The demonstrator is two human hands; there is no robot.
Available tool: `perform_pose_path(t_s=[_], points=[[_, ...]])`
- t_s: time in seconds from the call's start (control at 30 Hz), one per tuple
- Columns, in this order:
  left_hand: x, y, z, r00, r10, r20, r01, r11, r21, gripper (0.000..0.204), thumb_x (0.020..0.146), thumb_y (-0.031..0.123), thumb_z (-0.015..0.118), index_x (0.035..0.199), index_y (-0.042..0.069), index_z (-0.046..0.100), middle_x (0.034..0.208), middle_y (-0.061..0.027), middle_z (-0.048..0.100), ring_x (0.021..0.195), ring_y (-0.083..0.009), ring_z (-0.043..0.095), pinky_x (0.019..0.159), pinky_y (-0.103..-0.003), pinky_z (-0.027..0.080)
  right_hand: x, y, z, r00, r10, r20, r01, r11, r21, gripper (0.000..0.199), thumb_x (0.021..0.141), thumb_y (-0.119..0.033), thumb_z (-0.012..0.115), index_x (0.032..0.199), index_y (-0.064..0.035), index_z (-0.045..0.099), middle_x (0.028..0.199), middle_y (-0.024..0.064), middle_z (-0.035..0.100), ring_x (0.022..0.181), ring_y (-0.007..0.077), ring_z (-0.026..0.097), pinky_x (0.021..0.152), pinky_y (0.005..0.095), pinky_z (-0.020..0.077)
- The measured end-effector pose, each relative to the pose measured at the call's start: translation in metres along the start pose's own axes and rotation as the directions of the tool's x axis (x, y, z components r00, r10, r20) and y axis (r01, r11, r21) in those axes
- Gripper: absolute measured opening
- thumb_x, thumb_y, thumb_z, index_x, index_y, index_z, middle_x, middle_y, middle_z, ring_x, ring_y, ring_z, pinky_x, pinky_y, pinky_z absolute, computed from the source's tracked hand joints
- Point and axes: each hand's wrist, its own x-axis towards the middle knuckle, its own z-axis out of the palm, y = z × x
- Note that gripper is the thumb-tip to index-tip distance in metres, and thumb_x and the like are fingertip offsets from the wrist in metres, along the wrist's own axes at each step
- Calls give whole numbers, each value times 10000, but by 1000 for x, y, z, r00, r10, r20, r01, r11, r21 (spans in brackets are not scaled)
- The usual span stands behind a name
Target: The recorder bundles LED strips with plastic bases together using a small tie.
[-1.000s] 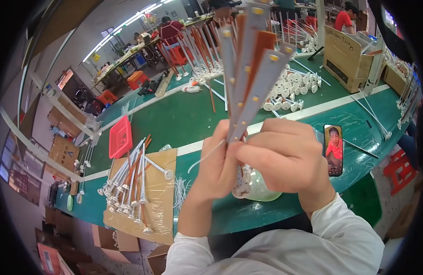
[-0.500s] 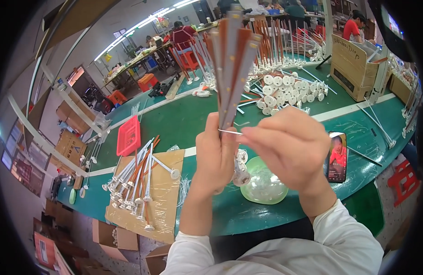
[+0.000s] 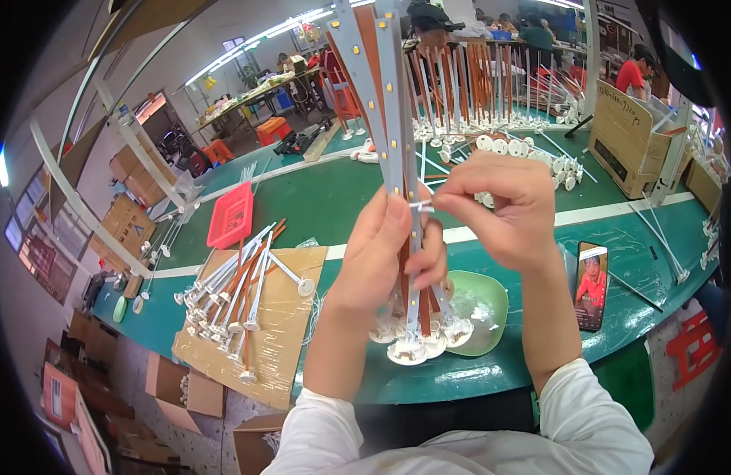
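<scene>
1 rounded green bowl (image 3: 499, 305) (partly hidden) sits at 4 o'clock from left hand (image 3: 381, 237), gripping flat strips (image 3: 390, 103); right hand (image 3: 504, 202) pinches white tie (image 3: 419, 205).

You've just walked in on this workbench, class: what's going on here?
A person's left hand grips a roughly upright bundle of grey and brown strips, with white discs at its lower end. A white tie crosses the bundle, and the right hand is at the tie's end; whether it pinches it is too small to tell. A green bowl sits beside the discs. Other strips lie on cardboard to the left, and a phone is at the right.
</scene>
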Motion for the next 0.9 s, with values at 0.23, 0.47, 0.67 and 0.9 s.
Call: perform_pose_path(t_s=[0.23, 0.47, 0.67, 0.9], points=[[2, 5, 6, 988, -28, -153, 66, 965, 253, 360, 1031, 376, 411, 1203, 63, 450, 693, 7, 421, 537, -52, 385, 483, -211, 383, 2, -7, 5, 932, -354, 72, 351, 841, -411, 284, 643, 1, 759, 906, -10, 651, 855, 118, 654, 646, 249, 615, 562, 319, 496], [-1, 2, 6, 969, 57, -241, 62, 887, 457, 354, 1035, 355, 411, 1200, 44, 453, 703, 15, 436, 539, -42, 384, 483, -213, 379, -8, -5, 20, 980, -194, 48, 198, 914, -354, 77, 809, -21, 655, 835, -10, 584, 726, 93, 593, 536, 198, 562, 456, 306, 431], [5, -2, -5, 931, 329, -158, -51, 545, 837, 339, 1041, 310, 401, 1117, -2, 509, 642, 1, 538, 529, -62, 487, 479, -230, 390, -7, -11, 32, 870, 491, 50, -468, 788, 399, 66, 911, -59, 557, 877, -5, 577, 745, 66, 596, 479, 121, 505, 424, 268, 398], [6, 3, -14, 924, 249, -291, -1, 762, 648, 359, 1045, 358, 373, 1173, 36, 465, 624, 17, 418, 509, -48, 382, 462, -214, 371, -4, 12, 26, 955, -269, -123, 203, 900, -387, 198, 797, -6, 654, 993, -3, 625, 924, 129, 655, 744, 229, 650, 594, 299, 531]])
